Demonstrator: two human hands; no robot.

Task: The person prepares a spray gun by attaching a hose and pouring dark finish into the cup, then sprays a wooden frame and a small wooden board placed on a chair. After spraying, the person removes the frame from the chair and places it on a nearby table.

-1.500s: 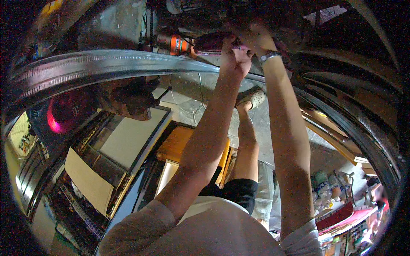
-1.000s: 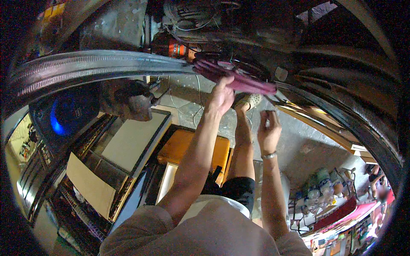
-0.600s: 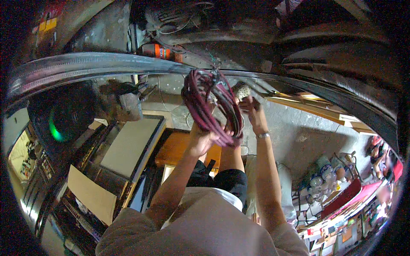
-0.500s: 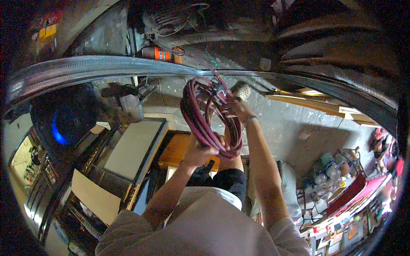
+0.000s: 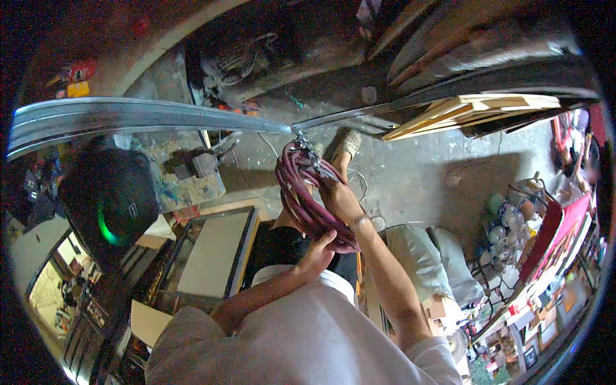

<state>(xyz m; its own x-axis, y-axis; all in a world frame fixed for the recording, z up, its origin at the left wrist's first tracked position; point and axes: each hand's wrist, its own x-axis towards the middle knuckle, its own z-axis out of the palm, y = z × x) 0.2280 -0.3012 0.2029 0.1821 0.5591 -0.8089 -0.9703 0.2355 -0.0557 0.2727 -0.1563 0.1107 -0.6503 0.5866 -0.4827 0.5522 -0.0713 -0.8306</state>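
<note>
A coil of maroon hose [image 5: 305, 199] hangs between my hands in front of my body, its several loops bunched into a long oval. My left hand [image 5: 314, 256] grips the near, lower end of the loops, thumb on top. My right hand [image 5: 342, 204] is closed around the right side of the coil, higher up. Grey metal pieces [image 5: 308, 151], perhaps fittings, show at the far end of the coil; their exact shape is too blurred to tell. The fingers under the coil are hidden.
Metal rails [image 5: 154, 119] cross ahead beyond the coil. Wooden strips [image 5: 475, 109] lie at the right. A framed panel [image 5: 212, 253] and a black rounded case [image 5: 109, 192] with a green light stand left. White sacks [image 5: 417, 260] and bundled bottles [image 5: 507, 231] are at right.
The coil has come lower and nearer to my body and looks narrower. My left hand has shifted down with it, my right hand down and slightly left. The view has turned somewhat.
</note>
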